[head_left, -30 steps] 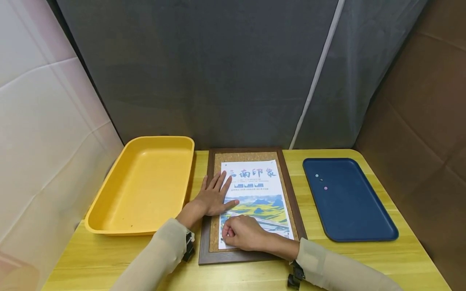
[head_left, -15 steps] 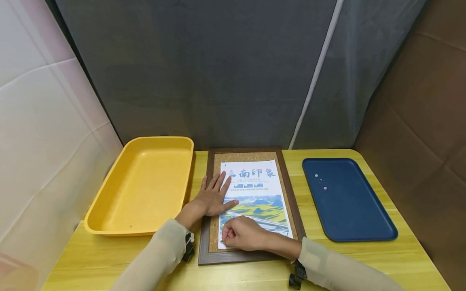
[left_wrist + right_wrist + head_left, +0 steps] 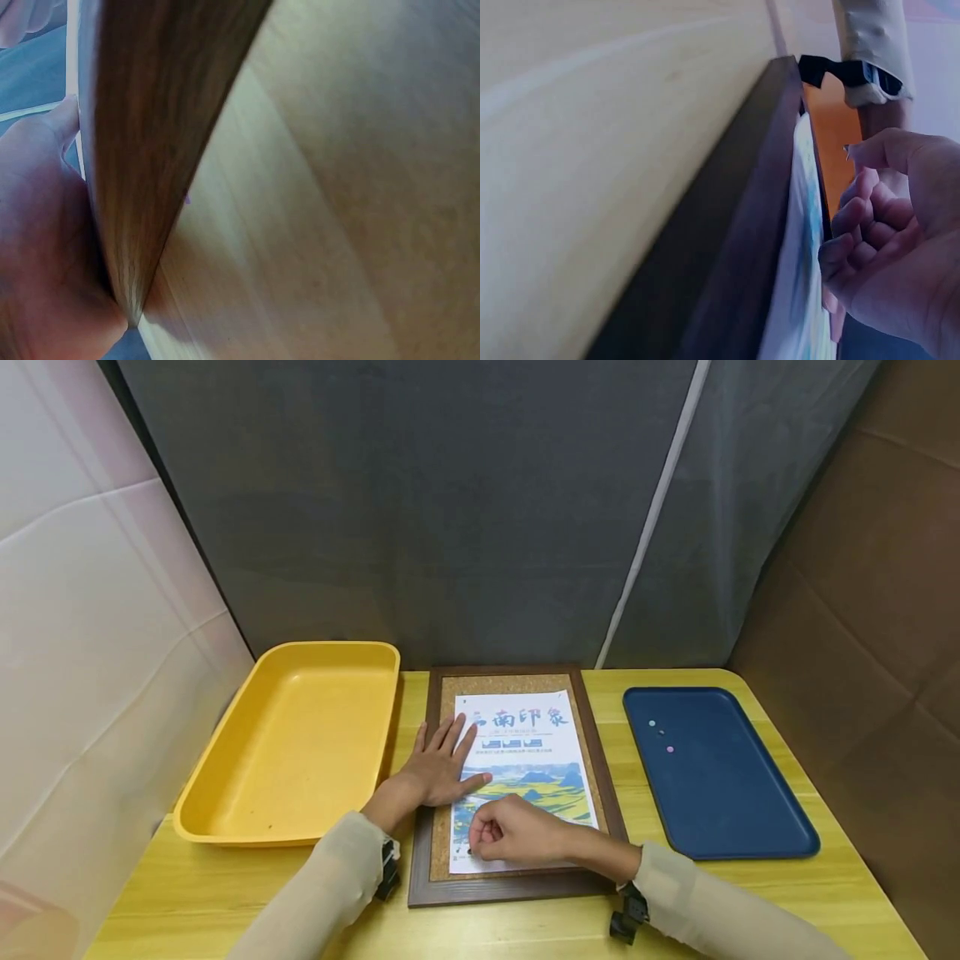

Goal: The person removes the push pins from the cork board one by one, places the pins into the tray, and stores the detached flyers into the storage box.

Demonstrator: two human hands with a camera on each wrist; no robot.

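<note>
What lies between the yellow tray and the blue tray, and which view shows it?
The corkboard with the poster, the left hand and right hand over them, and strips of table. The head view shows this.

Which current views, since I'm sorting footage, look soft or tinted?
Head view: fairly even light, the poster clear except its smallest print; left wrist: soft overall, the left hand tinted purplish; right wrist: hazy, purplish cast on the right hand, pale streak across the tabletop.
</note>
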